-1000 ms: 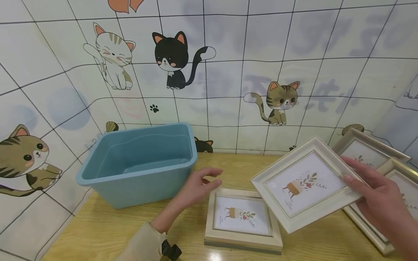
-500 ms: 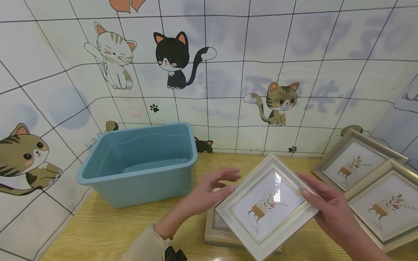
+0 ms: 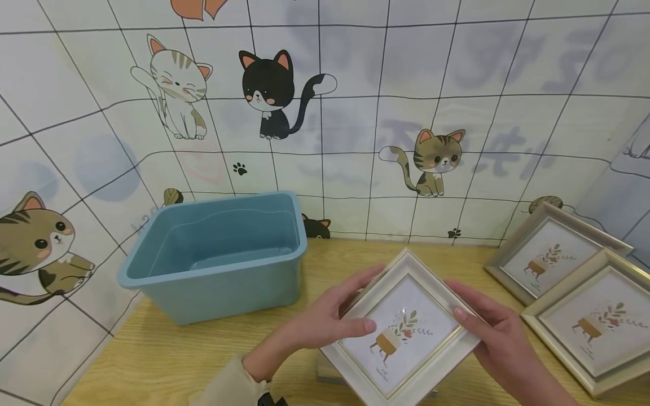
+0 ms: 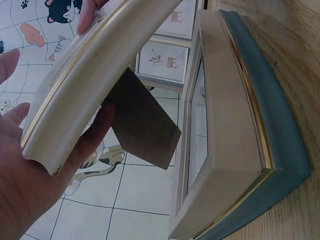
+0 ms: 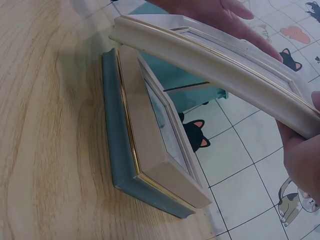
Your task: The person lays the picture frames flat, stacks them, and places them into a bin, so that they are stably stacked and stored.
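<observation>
Head view: hand-held, ridged white rectangular frame (image 3: pixel 406 349)

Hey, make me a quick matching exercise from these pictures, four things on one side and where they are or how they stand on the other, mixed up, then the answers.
Things:
1. Blue tub
2. White frame
3. Blue-grey frame
4. Seated black cat

Places or states:
A. Lowest in the stack on the table
B. Printed on the wall covering
C. Held between left hand and right hand
D. Open-topped, standing on the table

Pairs: 1-D, 2-C, 3-A, 4-B
</observation>
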Available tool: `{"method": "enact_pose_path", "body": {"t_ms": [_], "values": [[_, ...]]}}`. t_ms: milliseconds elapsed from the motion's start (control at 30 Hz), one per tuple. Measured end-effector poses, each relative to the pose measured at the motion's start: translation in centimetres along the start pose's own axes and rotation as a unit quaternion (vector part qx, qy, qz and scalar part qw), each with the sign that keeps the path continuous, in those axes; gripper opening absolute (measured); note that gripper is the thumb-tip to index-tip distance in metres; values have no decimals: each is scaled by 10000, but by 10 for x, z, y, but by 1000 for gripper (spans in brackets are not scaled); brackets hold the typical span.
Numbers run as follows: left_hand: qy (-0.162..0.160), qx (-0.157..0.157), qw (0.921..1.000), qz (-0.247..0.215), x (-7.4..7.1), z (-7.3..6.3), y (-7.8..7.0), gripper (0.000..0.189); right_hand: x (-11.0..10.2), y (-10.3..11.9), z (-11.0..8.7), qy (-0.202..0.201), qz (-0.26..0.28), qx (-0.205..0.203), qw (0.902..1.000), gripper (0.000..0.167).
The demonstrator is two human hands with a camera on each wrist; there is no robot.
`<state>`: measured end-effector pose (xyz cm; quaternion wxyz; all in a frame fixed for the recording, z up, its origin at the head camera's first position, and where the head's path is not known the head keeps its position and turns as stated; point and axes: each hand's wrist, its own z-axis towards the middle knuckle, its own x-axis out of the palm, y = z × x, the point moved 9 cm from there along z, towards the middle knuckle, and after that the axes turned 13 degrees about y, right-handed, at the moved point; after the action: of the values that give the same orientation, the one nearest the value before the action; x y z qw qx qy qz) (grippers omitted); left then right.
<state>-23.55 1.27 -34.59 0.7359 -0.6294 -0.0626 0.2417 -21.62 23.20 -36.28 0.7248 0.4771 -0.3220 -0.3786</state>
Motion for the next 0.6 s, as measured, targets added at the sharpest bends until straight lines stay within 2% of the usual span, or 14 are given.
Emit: {"method": "enact_pose_path", "body": {"t_ms": [133,267,467,600], "values": [[95,-38,9999,112,2,-1,0,79,2,0,-2,112,155,-51,9998,53],[61,-58,9996,284,1,-2,0,81,5,0,-3,267,285,-89,9992,54],[133,-128,9997,143,1,-5,4,80,8,1,-5,433,318,-56,9985,56],[215,-226,9989,354,1,-6,6,80,8,0,-6,462,380,-29,9982,55]]}}
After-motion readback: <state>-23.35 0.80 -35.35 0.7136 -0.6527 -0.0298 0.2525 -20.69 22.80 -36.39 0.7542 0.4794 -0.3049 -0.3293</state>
